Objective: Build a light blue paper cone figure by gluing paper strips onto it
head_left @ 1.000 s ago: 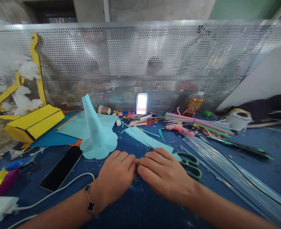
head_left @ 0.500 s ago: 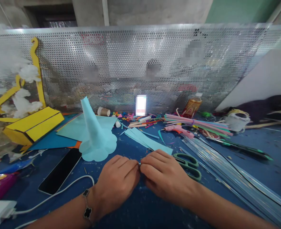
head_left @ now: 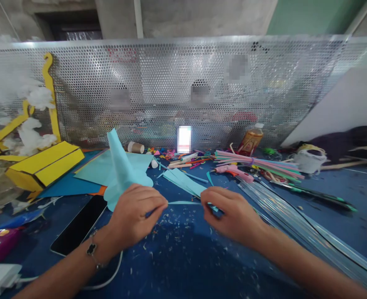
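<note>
A narrow light-blue paper strip (head_left: 184,202) stretches level between my two hands. My left hand (head_left: 138,211) pinches one end of it, with the fingers closed. The other end runs into my right hand (head_left: 227,211), whose fingers are curled shut around it. Behind my left hand stands a light-blue paper cone with a scalloped base (head_left: 121,160), its lower part partly covered by the hand. Several wider light-blue paper strips (head_left: 183,182) lie just beyond my right hand. The green-handled scissors are mostly hidden behind that hand.
To the left lie a black phone (head_left: 80,224), a white charger (head_left: 2,280) and a yellow box-like model (head_left: 46,164). A pink glue gun (head_left: 235,171), clear plastic rods (head_left: 283,211) and bundled coloured sticks (head_left: 258,161) are on the right. A perforated metal screen (head_left: 167,70) closes off the back.
My hands have moved apart, left hand to the left and right hand to the right. The paper strip now shows between them, and my left hand covers part of the cone's base.
</note>
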A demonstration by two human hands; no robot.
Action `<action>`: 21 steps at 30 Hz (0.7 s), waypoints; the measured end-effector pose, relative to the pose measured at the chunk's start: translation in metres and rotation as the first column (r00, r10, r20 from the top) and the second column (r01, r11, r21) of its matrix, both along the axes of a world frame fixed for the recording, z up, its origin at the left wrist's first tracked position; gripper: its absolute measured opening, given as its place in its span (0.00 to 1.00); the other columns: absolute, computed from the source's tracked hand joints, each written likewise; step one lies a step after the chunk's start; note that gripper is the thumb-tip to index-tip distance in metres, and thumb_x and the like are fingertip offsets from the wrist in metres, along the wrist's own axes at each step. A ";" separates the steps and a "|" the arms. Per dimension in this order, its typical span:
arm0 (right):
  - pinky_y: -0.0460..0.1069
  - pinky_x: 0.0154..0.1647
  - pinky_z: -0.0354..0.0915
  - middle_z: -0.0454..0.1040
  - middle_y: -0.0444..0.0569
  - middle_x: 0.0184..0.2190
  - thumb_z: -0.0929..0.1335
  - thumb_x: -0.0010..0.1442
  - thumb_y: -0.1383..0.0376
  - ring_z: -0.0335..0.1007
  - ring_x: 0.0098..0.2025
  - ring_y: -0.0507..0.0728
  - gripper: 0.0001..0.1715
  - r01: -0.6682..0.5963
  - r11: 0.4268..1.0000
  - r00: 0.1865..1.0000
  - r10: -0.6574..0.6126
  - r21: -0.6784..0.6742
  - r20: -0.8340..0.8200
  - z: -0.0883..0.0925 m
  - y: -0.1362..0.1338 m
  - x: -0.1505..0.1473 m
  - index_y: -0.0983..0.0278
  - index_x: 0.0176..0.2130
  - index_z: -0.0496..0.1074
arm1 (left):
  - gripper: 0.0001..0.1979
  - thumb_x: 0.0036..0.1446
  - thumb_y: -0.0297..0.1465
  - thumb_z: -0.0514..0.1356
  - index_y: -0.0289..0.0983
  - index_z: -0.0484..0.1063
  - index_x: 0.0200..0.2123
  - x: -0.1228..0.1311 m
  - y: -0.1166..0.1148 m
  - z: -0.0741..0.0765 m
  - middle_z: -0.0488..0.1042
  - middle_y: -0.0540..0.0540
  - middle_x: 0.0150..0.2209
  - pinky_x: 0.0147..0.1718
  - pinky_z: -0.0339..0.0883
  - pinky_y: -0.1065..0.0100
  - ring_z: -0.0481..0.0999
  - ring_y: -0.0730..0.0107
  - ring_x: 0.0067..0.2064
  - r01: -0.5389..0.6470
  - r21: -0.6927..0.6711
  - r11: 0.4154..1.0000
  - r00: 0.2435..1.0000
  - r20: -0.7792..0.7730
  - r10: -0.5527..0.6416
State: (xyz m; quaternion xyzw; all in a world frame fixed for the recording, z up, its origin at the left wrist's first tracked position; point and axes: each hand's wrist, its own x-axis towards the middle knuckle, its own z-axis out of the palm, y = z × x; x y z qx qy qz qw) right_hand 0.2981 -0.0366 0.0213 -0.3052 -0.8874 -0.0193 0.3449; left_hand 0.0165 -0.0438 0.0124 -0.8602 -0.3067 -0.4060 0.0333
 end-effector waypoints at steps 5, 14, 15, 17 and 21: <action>0.49 0.37 0.68 0.76 0.46 0.32 0.65 0.59 0.74 0.74 0.34 0.56 0.09 0.187 0.977 0.980 -0.193 0.105 0.049 0.003 0.030 0.038 0.61 0.36 0.70 | 0.07 0.67 0.31 0.62 0.41 0.81 0.38 -0.019 0.018 0.000 0.85 0.50 0.38 0.42 0.72 0.62 0.84 0.64 0.40 -0.150 -0.025 0.988 0.984 0.089 0.152; 0.61 0.58 0.66 0.78 0.54 0.55 0.70 0.66 0.65 0.72 0.58 0.65 0.19 -0.024 0.955 0.972 -0.047 0.295 0.231 -0.001 0.005 0.006 0.60 0.57 0.73 | 0.10 0.66 0.37 0.61 0.42 0.82 0.37 0.001 0.008 -0.005 0.83 0.51 0.35 0.35 0.72 0.66 0.81 0.65 0.36 -0.062 -0.611 0.789 0.978 0.121 0.170; 0.62 0.58 0.66 0.78 0.53 0.56 0.70 0.66 0.65 0.73 0.58 0.65 0.20 -0.037 0.957 0.963 -0.042 0.288 0.266 -0.002 0.002 0.001 0.60 0.58 0.73 | 0.10 0.66 0.38 0.61 0.42 0.82 0.38 0.004 0.006 -0.004 0.83 0.51 0.34 0.34 0.72 0.67 0.81 0.66 0.36 -0.023 -0.666 0.746 0.982 0.126 0.143; 0.62 0.56 0.67 0.79 0.54 0.55 0.70 0.66 0.66 0.75 0.55 0.64 0.21 -0.045 0.965 0.951 -0.039 0.260 0.307 -0.006 0.000 -0.004 0.62 0.59 0.72 | 0.11 0.66 0.39 0.61 0.41 0.82 0.37 0.006 0.003 -0.003 0.82 0.51 0.32 0.32 0.71 0.68 0.79 0.67 0.34 0.040 -0.744 0.667 0.986 0.138 0.095; 0.58 0.48 0.70 0.81 0.54 0.49 0.69 0.67 0.65 0.78 0.47 0.62 0.22 -0.039 0.981 0.941 -0.029 0.192 0.336 -0.014 0.003 0.000 0.65 0.59 0.72 | 0.12 0.66 0.41 0.63 0.42 0.80 0.45 0.004 0.001 -0.008 0.83 0.49 0.40 0.39 0.75 0.64 0.81 0.65 0.40 0.021 -0.706 0.708 0.996 0.076 0.046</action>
